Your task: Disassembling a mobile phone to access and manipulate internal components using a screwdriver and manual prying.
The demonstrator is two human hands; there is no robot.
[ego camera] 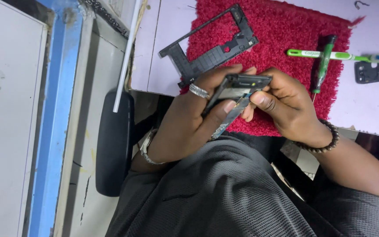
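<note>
Both hands grip the opened phone [235,94] above the lap: left hand [189,118] fingers wrapped round its body, right hand [286,103] fingers pinching its top edge, red mat [286,30] behind.

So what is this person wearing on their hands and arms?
The left hand has a silver ring on one finger and a pale watch or band at the wrist. The right hand has a dark beaded bracelet. Both forearms are bare, with no sleeves showing.
</note>
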